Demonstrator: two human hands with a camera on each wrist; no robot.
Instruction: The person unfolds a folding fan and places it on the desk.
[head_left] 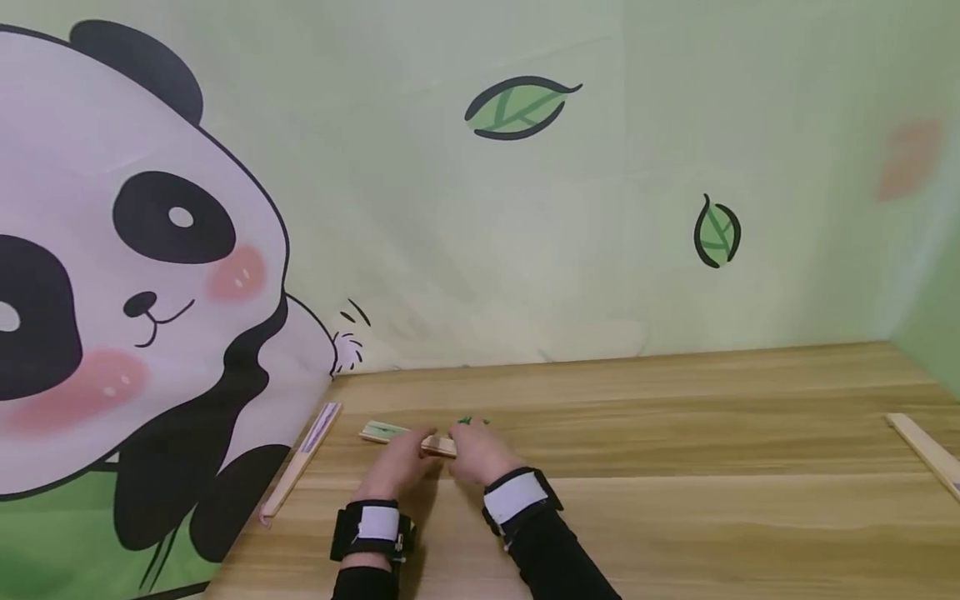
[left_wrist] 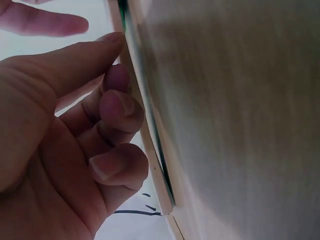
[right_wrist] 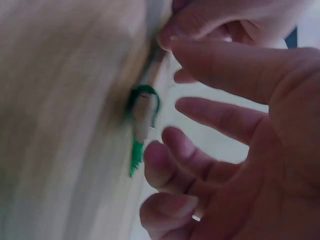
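A folded fan with a green-patterned end and bare wooden sticks lies crosswise before me, low over the table. My left hand pinches it near the middle between thumb and fingertips; in the left wrist view the narrow edge of the fan runs past the curled fingers. Around the fan's right end, my right hand has its fingers spread and loosely bent. The right wrist view shows a green cord and tassel at that wooden end, with the right fingers beside it and the thumb close to the left fingertips.
Another folded fan, purple-patterned with a pink tassel, lies along the left edge of the wood-grain table. A further wooden fan-like strip lies at the far right. Behind stands a green wall with a printed panda and leaves.
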